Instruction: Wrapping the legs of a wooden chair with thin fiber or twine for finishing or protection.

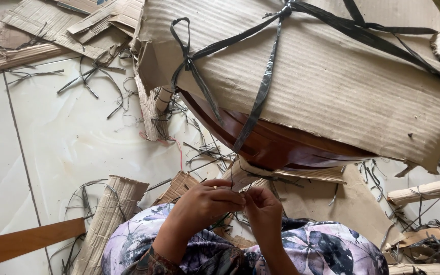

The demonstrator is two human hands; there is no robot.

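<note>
Both hands [232, 203] pinched together on thin black strap [240, 196], fingertips hidden, cardboard-wrapped wooden furniture [306, 76] cut off above

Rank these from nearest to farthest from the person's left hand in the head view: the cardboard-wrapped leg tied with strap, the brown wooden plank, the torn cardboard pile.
1. The cardboard-wrapped leg, just above the left hand, at its fingertips.
2. The brown wooden plank, on the floor at lower left.
3. The torn cardboard pile, at the far top left.
</note>
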